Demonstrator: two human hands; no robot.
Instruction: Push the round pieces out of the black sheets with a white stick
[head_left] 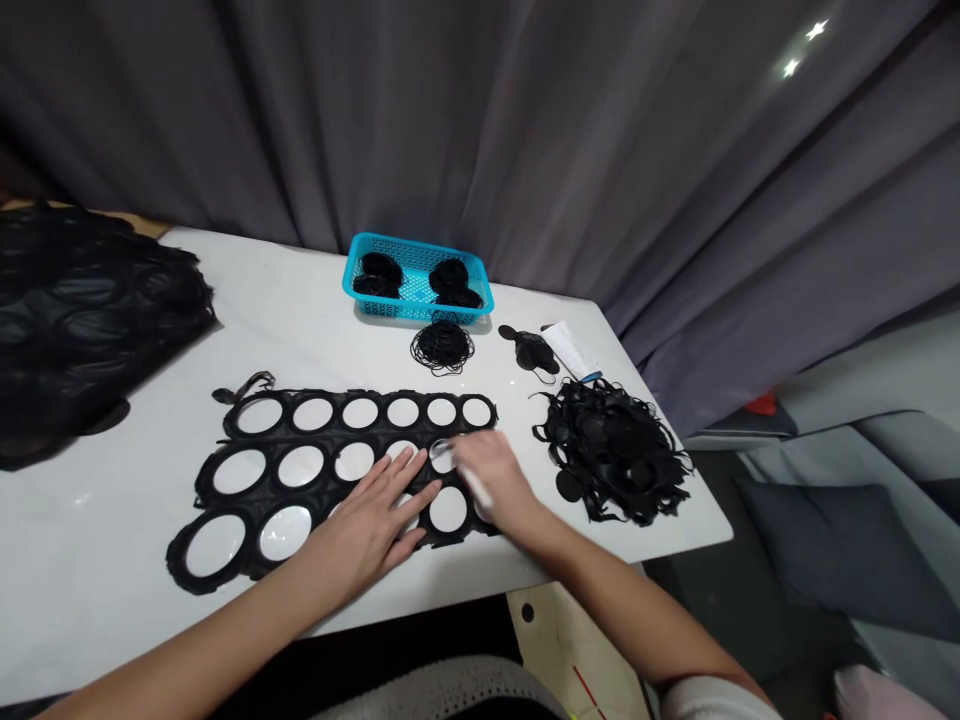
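Observation:
A black rubbery sheet [290, 442] with rows of large round holes lies on the white table, which shows through the holes. My left hand [367, 525] rests flat on its front part with the fingers spread, holding nothing. At the sheet's right end, my right hand [491, 478] is closed and slightly blurred, over a hole in the middle row. Something pale shows along the underside of that hand and by its fingertips; I cannot make out what it is. Both hands cover parts of the holes beneath them.
A blue plastic basket [422, 310] at the back holds bundles of thin black rings, with another bundle [442, 346] before it. Black scraps [619, 450] are heaped at the right, near small black discs [532, 352] and a white paper [571, 350]. More black sheets [90, 320] lie left.

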